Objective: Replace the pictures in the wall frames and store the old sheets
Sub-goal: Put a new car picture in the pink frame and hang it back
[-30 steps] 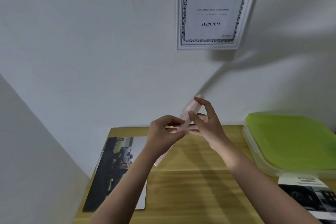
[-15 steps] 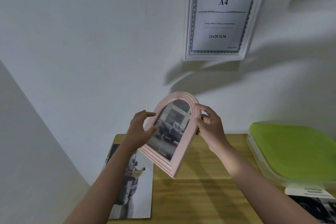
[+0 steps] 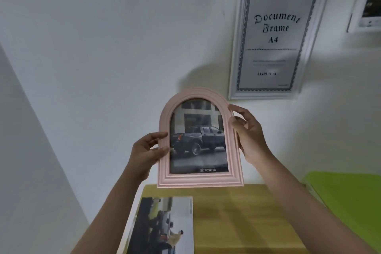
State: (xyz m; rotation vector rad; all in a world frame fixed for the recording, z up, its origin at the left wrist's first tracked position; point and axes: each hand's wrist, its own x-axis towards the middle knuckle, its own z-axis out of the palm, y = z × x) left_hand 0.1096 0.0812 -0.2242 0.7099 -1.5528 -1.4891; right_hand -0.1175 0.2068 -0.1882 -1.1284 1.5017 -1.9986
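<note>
Pink frame [image 3: 199,140] held upright | left hand [image 3: 147,153] and right hand [image 3: 248,134] pinch its side edges | risk: thin fingertip grip slips, frame drops onto surface [image 3: 237,218]

Right of the document frame [image 3: 270,37], a second wall frame [image 3: 369,0] is running off the edge, its picture blurring beyond reading; document frame's small print smearing.

White wall [image 3: 103,47] behind; wooden table [image 3: 237,222] below, shadows cast rightward.
</note>
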